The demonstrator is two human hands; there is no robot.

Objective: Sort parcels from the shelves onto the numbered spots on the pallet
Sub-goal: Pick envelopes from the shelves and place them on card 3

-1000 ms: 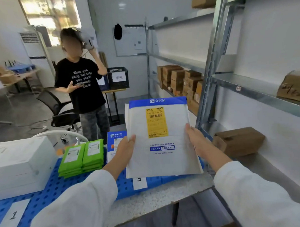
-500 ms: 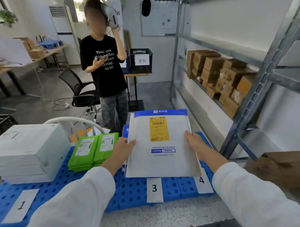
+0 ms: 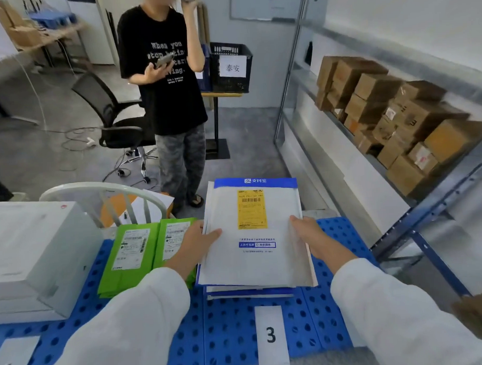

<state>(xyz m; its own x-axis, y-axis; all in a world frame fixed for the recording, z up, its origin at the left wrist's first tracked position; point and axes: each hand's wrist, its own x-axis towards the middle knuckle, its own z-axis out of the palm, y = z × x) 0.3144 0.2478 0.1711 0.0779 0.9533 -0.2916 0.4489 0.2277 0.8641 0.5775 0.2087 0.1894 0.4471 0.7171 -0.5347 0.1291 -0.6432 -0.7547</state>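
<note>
A white padded mailer [image 3: 253,266] with a blue top band and a yellow label is held flat, low over a stack of similar mailers [image 3: 249,292] on the blue pallet [image 3: 229,335]. My left hand [image 3: 198,241] grips its left edge, thumb on top. My right hand [image 3: 308,234] grips its right edge. The stack lies just behind the card numbered 3 [image 3: 271,335]. Green parcels [image 3: 144,256] sit to the left, and a white box [image 3: 32,258] stands further left, behind card 1 [image 3: 11,359].
A metal shelf rack [image 3: 426,211] on the right holds several brown cardboard boxes [image 3: 390,117]. A person in a black T-shirt [image 3: 165,75] stands beyond the pallet, beside a black office chair [image 3: 114,121]. A white chair back [image 3: 103,192] rises behind the pallet. A black crate [image 3: 230,68] sits behind.
The mailer has come down from an upright hold toward the pallet and now lies nearly flat over the stack at spot 3. My view has tilted down and left.
</note>
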